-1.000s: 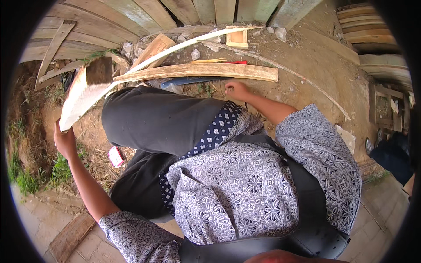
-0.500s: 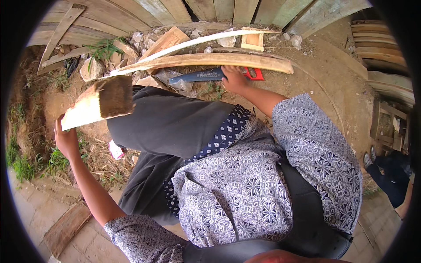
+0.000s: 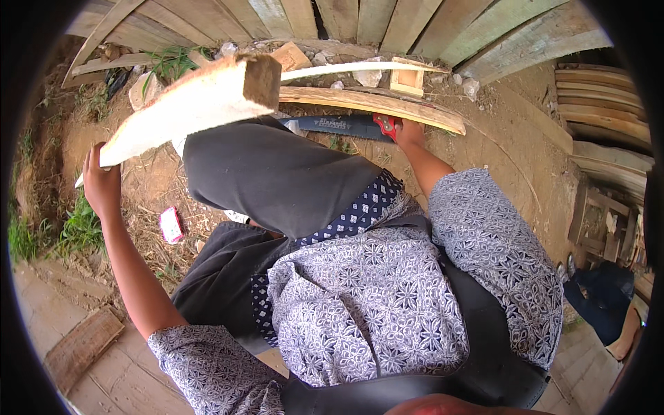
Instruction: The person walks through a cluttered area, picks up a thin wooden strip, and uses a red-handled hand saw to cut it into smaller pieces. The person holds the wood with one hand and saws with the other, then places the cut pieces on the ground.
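Observation:
A thick, pale wooden beam (image 3: pixel 187 104) slants over my raised knee, its sawn, darker end facing right. My left hand (image 3: pixel 102 181) is closed around its lower left end. Beyond my knee, a handsaw (image 3: pixel 332 126) with a dark blue blade and a red handle lies low against the long wooden pieces. My right hand (image 3: pixel 409 133) is wrapped around the red handle; some of its fingers are hidden. The beam and my knee cover the left part of the blade.
Behind the saw lie a long wooden slat (image 3: pixel 373 102), a thin pale strip (image 3: pixel 346 68), a small wooden frame (image 3: pixel 407 77) and stones (image 3: pixel 470 88). A plank fence (image 3: pixel 339 21) closes the far side. A pink-and-white packet (image 3: pixel 170 225) is on the ground. Another person (image 3: pixel 602 297) is at the right.
My right hand has shifted from the blade beside the handle onto the red handle itself. The beam in my left hand has swung up and rightward, showing more of its length.

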The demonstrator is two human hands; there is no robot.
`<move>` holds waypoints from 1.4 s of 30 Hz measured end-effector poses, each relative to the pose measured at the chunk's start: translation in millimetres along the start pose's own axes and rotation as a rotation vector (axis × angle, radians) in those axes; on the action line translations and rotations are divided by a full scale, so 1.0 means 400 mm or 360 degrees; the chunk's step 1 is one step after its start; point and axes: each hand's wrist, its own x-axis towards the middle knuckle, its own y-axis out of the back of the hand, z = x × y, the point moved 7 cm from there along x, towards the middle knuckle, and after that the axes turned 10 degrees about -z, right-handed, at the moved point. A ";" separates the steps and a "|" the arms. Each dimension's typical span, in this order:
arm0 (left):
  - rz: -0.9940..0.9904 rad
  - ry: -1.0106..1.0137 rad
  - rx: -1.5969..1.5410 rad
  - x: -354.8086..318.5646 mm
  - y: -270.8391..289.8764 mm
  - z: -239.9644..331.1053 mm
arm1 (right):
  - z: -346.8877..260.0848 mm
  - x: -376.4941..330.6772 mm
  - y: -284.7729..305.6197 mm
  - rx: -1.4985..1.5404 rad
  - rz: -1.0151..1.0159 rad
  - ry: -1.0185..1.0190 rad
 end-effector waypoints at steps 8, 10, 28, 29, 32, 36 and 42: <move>0.0110 -0.0036 -0.0102 0.017 0.005 -0.069 | 0.099 -0.116 0.084 -0.0303 -0.0294 0.0101; 0.0099 0.0025 -0.0115 0.075 0.002 -0.081 | 0.212 -0.103 0.166 0.0554 -0.0487 0.0166; 0.0545 -0.0715 -0.0740 0.205 0.000 -0.064 | -0.738 -0.178 0.798 -0.0330 -0.1341 0.0295; 0.0591 -0.0767 -0.0820 0.196 -0.003 -0.055 | -0.750 -0.163 0.782 -0.0359 -0.1370 0.0256; 0.0246 -0.0856 -0.0908 0.310 -0.006 -0.187 | -0.960 -0.133 0.781 -0.0515 -0.1439 0.0182; -0.0653 -0.0758 -0.0435 0.421 -0.237 -0.102 | -1.044 0.008 0.654 0.0159 -0.1318 0.0131; 0.0316 -0.1149 -0.0611 0.446 -0.346 -0.083 | -1.119 0.088 0.503 0.0696 -0.1337 -0.0155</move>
